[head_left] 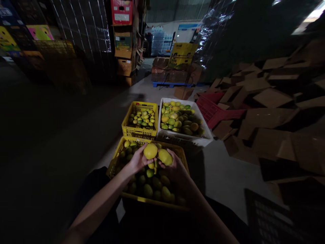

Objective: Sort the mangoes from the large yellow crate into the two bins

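Observation:
My left hand is closed around a round yellow lemon. In my right hand is a second, greener-yellow lemon, gripped from its right side. The two fruits are held close together above a large yellow crate. Many yellow and green lemons fill that crate, those near my body lying in shadow. My forearms and hands hide part of its contents.
Beyond stand a smaller yellow crate and a white crate, both holding lemons. A red crate and heaped cardboard boxes lie to the right. Further back is a blue pallet with cartons.

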The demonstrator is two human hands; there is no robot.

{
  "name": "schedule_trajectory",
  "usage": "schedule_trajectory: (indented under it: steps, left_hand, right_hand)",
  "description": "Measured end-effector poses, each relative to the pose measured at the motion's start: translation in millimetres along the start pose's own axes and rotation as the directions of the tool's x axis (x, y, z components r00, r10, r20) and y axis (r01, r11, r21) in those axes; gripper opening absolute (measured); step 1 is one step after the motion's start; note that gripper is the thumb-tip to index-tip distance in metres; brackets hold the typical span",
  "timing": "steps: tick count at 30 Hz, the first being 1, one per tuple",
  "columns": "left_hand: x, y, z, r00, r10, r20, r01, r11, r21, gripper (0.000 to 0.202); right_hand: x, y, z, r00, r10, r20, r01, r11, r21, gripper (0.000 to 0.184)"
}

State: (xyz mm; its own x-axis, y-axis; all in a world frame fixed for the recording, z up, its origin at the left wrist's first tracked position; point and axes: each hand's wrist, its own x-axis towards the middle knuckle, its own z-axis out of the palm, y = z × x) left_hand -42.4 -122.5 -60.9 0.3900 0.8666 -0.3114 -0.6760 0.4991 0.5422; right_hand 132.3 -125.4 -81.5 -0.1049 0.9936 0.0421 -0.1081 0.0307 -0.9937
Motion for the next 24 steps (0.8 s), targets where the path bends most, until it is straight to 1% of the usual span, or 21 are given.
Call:
schedule_trajectory:
  steps: [4,8,10,13,16,18,19,21,22,24]
  left_hand:
    - [-2,-1,0.4,0.999,0.013,0.034,-0.011,0.999,-0.037,0.035]
    - [-4,-2,1.6,0.999,0.036,0.019,-0.034,0.997,-0.064,0.031]
    - [-6,-1,2.8,0.998,0.058,0.011,-0.057,0.996,-0.066,0.026]
    - [-13,2,5.4,0.996,0.087,0.012,-0.085,0.994,-0.074,0.017]
    - [-18,6,7.3,0.994,0.113,-0.001,-0.113,0.992,-0.053,0.014]
    - [-19,7,7.4,0.992,0.124,-0.037,-0.126,0.991,-0.034,0.013]
    - [-18,7,7.1,0.99,0.127,-0.06,-0.129,0.991,-0.043,0.012]
    - [-15,7,5.7,0.986,0.137,-0.099,-0.148,0.982,-0.113,0.01]
    - [-12,7,4.8,0.983,0.147,-0.111,-0.164,0.973,-0.163,0.01]
    - [-7,6,3.1,0.978,0.167,-0.124,-0.194,0.949,-0.249,0.016]
  right_hand:
    - [-6,2,5,1.0,0.002,-0.006,-0.002,0.995,0.098,0.063]
    - [-9,-3,9,0.999,-0.047,-0.018,0.049,0.992,0.117,0.062]
    - [-9,-8,10,0.998,-0.059,0.01,0.058,0.994,0.095,0.055]
    - [-7,-14,12,0.997,-0.051,0.05,0.048,0.997,0.058,0.04]
    - [-6,-16,13,0.997,0.007,0.082,-0.016,0.994,0.107,0.031]
    - [-6,-14,14,0.996,0.048,0.082,-0.061,0.983,0.172,0.033]
    - [-4,-13,15,0.996,0.05,0.072,-0.063,0.979,0.196,0.038]
    - [0,-13,17,0.997,0.06,0.04,-0.068,0.964,0.256,0.05]
    - [3,-13,18,0.996,0.079,0.038,-0.087,0.955,0.285,0.052]
    - [10,-17,21,0.985,0.157,0.071,-0.172,0.917,0.36,0.044]
